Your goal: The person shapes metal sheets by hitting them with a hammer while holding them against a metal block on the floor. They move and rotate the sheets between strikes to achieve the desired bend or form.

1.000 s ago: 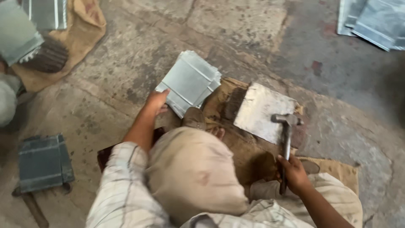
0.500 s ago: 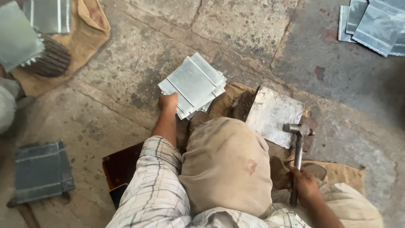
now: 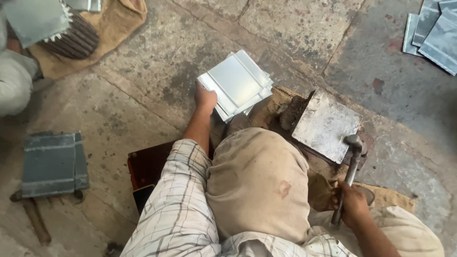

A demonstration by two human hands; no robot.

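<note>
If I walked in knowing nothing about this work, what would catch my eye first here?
Probably the bright stack of ribbed metal sheets at centre, gripped at its near corner by the person's left hand above the stone floor. To the right, the right hand holds a hammer whose head rests at the edge of a worn steel block. A darker metal sheet lies at far left.

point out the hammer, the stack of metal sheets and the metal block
hammer (image 3: 351, 172), head view, mid handle
stack of metal sheets (image 3: 236, 80), head view, top sheet's centre
metal block (image 3: 324, 126), head view, flat top face
</note>
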